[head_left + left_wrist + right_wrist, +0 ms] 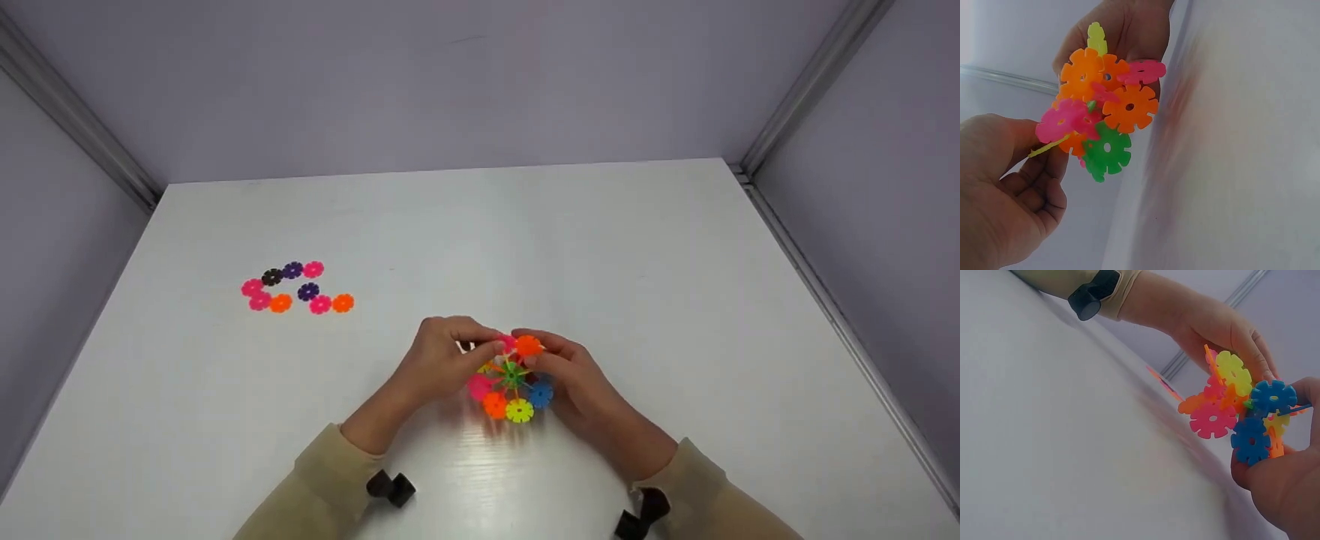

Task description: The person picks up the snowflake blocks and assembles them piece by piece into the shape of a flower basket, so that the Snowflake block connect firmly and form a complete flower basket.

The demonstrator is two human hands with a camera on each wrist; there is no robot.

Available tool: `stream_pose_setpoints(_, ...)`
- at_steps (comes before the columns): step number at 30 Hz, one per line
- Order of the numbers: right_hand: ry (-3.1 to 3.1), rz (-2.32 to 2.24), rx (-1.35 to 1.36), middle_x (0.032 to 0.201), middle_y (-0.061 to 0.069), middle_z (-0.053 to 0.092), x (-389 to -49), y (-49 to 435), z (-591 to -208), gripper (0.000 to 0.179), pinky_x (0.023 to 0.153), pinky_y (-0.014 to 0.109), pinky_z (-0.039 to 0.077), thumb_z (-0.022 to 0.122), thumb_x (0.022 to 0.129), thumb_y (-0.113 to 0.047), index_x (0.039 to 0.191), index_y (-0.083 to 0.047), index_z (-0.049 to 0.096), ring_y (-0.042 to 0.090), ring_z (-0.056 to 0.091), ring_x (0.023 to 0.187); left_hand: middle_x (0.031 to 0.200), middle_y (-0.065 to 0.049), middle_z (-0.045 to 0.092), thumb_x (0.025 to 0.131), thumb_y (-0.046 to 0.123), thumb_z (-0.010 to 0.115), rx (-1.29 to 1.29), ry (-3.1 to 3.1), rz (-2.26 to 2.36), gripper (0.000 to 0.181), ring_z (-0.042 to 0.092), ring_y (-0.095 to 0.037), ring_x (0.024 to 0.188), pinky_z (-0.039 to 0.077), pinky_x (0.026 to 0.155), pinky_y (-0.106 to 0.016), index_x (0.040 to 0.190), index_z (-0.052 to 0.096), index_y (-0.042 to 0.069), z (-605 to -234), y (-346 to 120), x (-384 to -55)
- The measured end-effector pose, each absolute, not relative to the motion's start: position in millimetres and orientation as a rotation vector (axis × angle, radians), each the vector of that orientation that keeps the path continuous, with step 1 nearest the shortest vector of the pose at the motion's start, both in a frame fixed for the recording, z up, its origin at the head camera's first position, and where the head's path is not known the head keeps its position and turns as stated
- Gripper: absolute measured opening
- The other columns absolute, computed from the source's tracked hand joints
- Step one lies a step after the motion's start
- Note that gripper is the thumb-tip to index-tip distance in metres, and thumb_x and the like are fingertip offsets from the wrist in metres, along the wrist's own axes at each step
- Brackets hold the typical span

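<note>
Look, a bright toy (512,375) made of flat flower shapes is between the left hand (442,360) and the right hand (583,376), over the near middle of the white table (570,255). The left thumb and pointer finger pinch the toy by its far side, next to a pink flower, and the right thumb and fingers hold it tight from the right. Well apart, to the left, nine loose flowers (320,304) in pink, orange, purple and black lie on the table.
</note>
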State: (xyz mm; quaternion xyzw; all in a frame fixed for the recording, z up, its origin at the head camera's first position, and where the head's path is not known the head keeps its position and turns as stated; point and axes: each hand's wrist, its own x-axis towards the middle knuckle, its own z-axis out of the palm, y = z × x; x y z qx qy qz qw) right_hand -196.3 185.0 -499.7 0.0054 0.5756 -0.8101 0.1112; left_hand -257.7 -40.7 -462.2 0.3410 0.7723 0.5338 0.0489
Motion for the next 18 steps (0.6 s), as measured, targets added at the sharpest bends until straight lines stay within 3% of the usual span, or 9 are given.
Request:
stream_pose_setpoints(7,1.693,-2.397,0.058,0.126,0.011,0.071,-198.3,184.7,-499.9,0.044,0.102,0.032,0.055,0.068,0.097,-0.006,0.139,0.006,0.062,0.026,0.065,0.118,0.093,0.011,0.078,0.098,0.018,0.079,1.041,2.377,1.62,0.013,0.065,-0.012,0.078,0.057,0.074,-0.034,0.108,0.086,0.012,-464.7,-39.7,-258.1)
stream_pose_setpoints(18,1.794,-2.297,0.072,0.14,0.013,0.062,-199.9,185.9,-500.9,0.044,0.108,0.032,0.051,0.065,0.099,-0.011,0.142,-0.002,0.062,0.029,0.055,0.129,0.103,0.009,0.076,0.101,0.021,0.076,0.968,2.362,1.679,0.017,0.064,-0.015,0.086,0.056,0.078,-0.032,0.113,0.083,0.011,-470.0,-35.3,-257.8)
